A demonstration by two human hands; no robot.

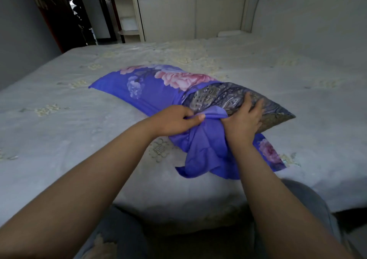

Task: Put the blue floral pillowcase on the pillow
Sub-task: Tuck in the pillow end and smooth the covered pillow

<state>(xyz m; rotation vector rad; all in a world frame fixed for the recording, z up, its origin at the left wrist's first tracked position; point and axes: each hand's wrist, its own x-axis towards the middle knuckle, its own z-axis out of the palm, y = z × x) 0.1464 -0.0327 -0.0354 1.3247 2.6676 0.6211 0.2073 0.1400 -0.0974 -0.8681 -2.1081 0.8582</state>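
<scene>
We see the pillow (pixel 234 97) mid-bed, toward the near edge, blue floral pillowcase (pixel 151 88) covering its left part; right end bare. Left hand (pixel 174 122) pinches the bunched case opening; right hand (pixel 245 119) grips the pillow's bare end. Bedspread (pixel 79 103) is grey-white, embroidered. Wardrobe (pixel 190 16) and open shelf (pixel 127 10) stand beyond the far edge.
</scene>
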